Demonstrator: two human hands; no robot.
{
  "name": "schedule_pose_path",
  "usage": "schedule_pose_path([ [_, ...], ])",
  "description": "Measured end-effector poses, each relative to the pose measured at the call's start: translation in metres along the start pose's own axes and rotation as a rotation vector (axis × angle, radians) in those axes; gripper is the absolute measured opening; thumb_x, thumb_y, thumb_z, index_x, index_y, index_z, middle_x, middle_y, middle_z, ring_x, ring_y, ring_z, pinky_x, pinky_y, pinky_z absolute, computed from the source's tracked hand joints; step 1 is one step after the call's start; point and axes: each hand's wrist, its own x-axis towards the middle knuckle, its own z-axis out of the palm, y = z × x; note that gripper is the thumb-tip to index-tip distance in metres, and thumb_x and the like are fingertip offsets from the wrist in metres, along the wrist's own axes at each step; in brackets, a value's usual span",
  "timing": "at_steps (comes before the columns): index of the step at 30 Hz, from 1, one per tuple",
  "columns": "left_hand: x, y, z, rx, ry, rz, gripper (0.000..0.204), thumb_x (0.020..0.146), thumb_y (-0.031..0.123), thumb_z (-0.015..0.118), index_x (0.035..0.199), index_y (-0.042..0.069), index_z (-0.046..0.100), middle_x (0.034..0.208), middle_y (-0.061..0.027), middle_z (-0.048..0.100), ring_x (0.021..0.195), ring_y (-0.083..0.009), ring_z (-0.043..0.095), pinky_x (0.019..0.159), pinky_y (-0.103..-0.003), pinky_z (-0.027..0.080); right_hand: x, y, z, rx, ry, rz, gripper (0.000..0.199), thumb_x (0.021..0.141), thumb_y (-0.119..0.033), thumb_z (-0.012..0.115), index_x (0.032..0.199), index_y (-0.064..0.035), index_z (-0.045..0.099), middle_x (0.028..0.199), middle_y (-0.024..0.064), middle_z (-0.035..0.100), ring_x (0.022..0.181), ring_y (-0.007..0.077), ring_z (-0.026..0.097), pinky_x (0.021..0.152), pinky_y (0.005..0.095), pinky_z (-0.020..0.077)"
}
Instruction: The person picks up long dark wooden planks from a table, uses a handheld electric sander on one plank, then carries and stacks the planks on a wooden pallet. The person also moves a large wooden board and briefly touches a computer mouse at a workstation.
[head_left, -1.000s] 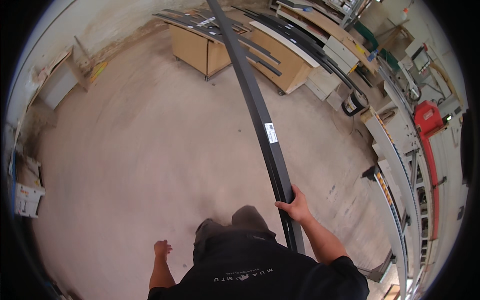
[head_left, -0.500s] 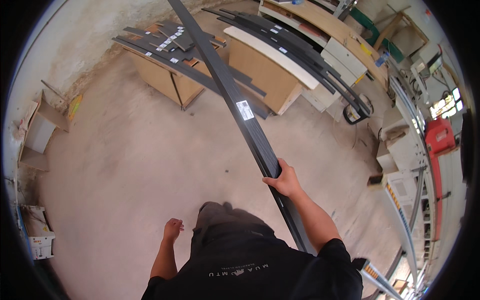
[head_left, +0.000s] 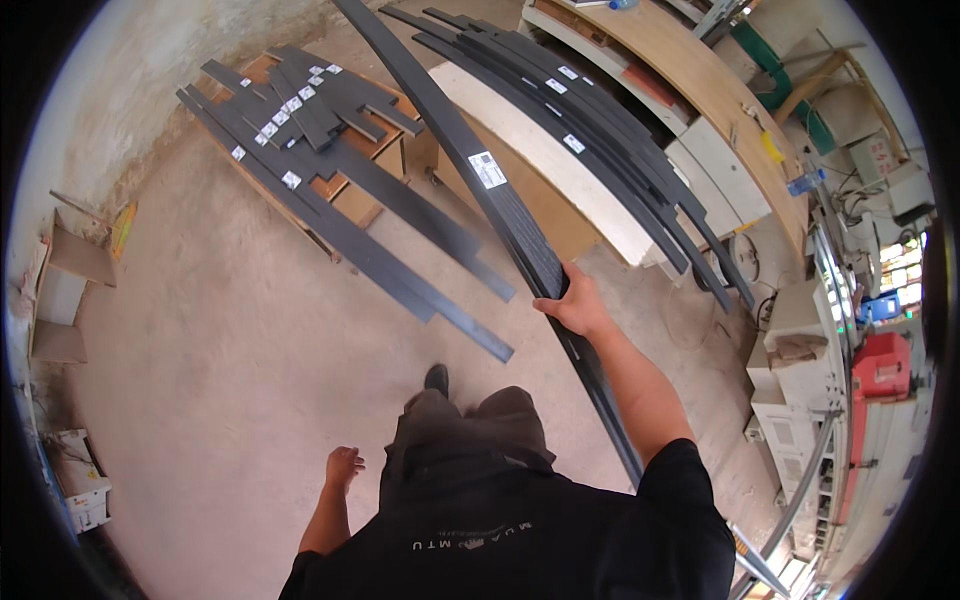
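Observation:
My right hand point(head_left: 572, 300) is closed around a long black board point(head_left: 460, 135), its thumb over one edge. The board slants from the top of the view down past my right side, where my arm and shirt cover its near end. A white label point(head_left: 487, 170) is stuck on its face. My left hand point(head_left: 344, 466) hangs at my left side, empty, with the fingers loosely bent and a little apart. Ahead on the left, several dark boards point(head_left: 345, 220) with white labels lie on a low wooden support point(head_left: 388, 160), some overhanging toward me.
Several more dark boards point(head_left: 560, 110) lie on a white-topped stand point(head_left: 600, 215) ahead to the right. Behind it runs a wooden bench point(head_left: 700, 90). A red machine part point(head_left: 882, 365) stands at the far right. Open-fronted boxes point(head_left: 72, 290) sit along the left wall.
I have moved forward, and the stands with boards now appear closer. My right hand still grips the long board; my left hand stays low at my side. One shoe has come into view.

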Motion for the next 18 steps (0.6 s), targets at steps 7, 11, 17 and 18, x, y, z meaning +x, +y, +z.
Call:
schedule_pose_path([
  [7,-0.041,0.087,0.087,-0.117,0.048,0.102,0.026,0.098,0.027,0.058,0.106,0.002,0.063,0.090,-0.0128,0.073,0.075,-0.0239,0.072,0.066,-0.036,0.053,0.172,0.063,-0.061,-0.159,-0.020,-0.031,0.072,0.068,-0.032,0.084,0.127,0.0019,0.059,0.103,0.0294,0.072,0.098,0.0448,0.070,0.088,0.0466,0.0554],
  [11,-0.065,0.100,0.145,-0.112,0.116,-0.001,0.025,0.096,0.025,0.060,0.104,0.001,0.063,0.088,-0.0127,0.072,0.072,-0.0239,0.071,0.064,-0.035,0.053,0.265,0.112,-0.088,-0.266,-0.021,-0.104,0.081,0.068,-0.035,0.084,0.134,0.0028,0.054,0.103,0.0308,0.071,0.099,0.0456,0.070,0.089,0.0486,0.0559],
  [17,-0.090,0.123,0.208,-0.113,0.117,-0.075,0.027,0.097,0.023,0.062,0.103,-0.003,0.065,0.088,-0.0139,0.074,0.072,-0.0225,0.072,0.063,-0.035,0.054,0.354,0.162,-0.117,-0.433,-0.002,-0.108,0.085,0.070,-0.032,0.085,0.140,0.0036,0.052,0.106,0.0308,0.071,0.103,0.0454,0.069,0.092,0.0492,0.0544],
  [18,-0.092,0.131,0.214,-0.087,0.105,-0.073,0.025,0.095,0.022,0.060,0.104,-0.001,0.064,0.087,-0.0135,0.072,0.073,-0.0237,0.072,0.064,-0.034,0.053,0.364,0.167,-0.119,-0.430,-0.019,-0.087,0.085,0.070,-0.032,0.085,0.141,0.0018,0.052,0.108,0.0300,0.071,0.104,0.0450,0.069,0.094,0.0492,0.0539],
])
